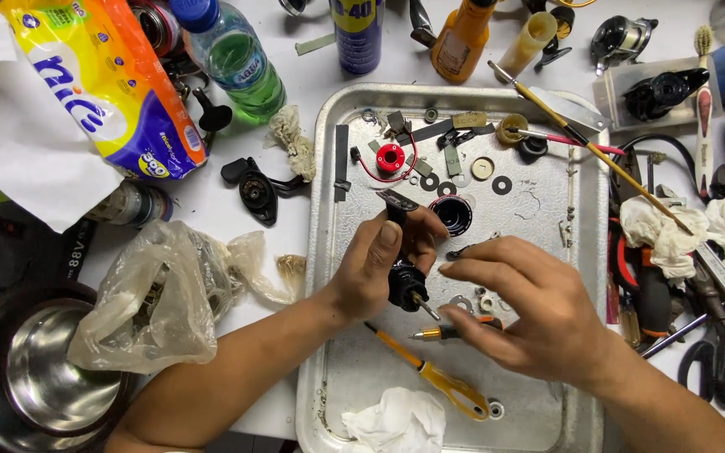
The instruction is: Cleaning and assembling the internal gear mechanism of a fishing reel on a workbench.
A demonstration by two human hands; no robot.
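At the table's left edge sit a steel bowl (39,369) and a crumpled plastic bag (157,306), with a tissue pack (111,84) toward the far-left corner and a green bottle (237,59) beside it. A metal tray (547,218) fills the middle of the table.

Over the tray's near half, the left hand (375,264) is closed around a black reel part (404,281), held upright with a thin shaft poking out of its lower end. The right hand (530,306) hovers just beside it, fingers loosely curled and seemingly holding nothing, though its fingertips hide what may lie under them. Below the hands an orange screwdriver (434,373) lies slantwise on the tray, touching neither hand. Small washers (463,302) rest between the two hands; more washers, a red spool (390,157) and dark strips lie along the tray's far edge.

This looks like mid-assembly or mid-stripping of the part. Picking a washer calls for a fine pinch and a steady left grip.

Right of the tray lie rags (665,231) and scissors (719,356).
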